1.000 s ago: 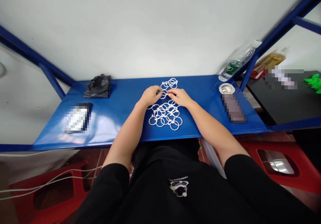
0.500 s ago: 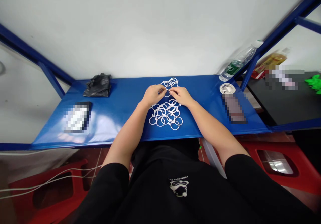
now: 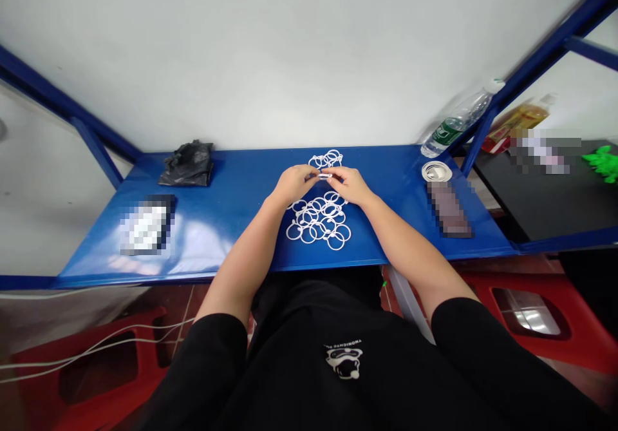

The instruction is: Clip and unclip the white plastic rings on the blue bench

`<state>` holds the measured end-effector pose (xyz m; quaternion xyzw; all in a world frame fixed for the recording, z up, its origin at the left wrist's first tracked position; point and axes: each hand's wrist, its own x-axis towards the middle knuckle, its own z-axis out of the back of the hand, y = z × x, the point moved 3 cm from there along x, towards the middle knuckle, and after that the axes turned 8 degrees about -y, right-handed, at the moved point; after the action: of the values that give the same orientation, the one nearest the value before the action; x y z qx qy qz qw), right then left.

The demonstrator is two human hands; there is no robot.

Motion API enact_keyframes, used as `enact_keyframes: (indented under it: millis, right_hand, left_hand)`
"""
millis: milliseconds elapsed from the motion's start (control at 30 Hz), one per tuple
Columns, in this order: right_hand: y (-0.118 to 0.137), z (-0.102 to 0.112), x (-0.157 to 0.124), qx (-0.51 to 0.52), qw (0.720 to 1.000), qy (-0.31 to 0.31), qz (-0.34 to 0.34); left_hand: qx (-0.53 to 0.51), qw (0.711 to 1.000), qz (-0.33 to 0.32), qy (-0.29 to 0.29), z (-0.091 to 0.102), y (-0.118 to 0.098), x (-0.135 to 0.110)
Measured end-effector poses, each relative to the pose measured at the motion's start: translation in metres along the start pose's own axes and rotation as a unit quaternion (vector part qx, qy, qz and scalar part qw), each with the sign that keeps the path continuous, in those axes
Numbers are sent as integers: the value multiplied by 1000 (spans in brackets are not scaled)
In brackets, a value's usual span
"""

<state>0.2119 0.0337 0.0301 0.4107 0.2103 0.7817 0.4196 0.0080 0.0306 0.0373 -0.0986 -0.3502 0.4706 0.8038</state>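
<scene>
Together, the left hand (image 3: 293, 183) and the right hand (image 3: 348, 185) clasped a small white plastic piece (image 3: 324, 176) between their fingertips, over the middle of a blue metal shelf (image 3: 232, 238). Interlinked white plastic rings (image 3: 318, 222) lay just below the hands, with a smaller linked cluster (image 3: 326, 159) just beyond them. A crumpled black plastic bag (image 3: 186, 163) sat well left; a water bottle (image 3: 456, 122) lay well right.

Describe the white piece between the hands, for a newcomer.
On the blue shelf, find two clusters of white rings. Between them, the left hand and right hand pinch one small white piece, the only one held.
</scene>
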Motion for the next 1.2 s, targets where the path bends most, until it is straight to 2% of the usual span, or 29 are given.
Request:
enact_keyframes:
  millis: [433,867,1200]
  right_hand:
    - [1,0,1,-13,999,10,36]
    - [1,0,1,-19,999,23,41]
    - [4,0,3,-31,999,16,30]
  left_hand:
    - [-12,1000,-5,0,-2,3,-1]
    - [-12,1000,-4,0,-2,4,-1]
    - [-18,1000,4,21,0,-4,-2]
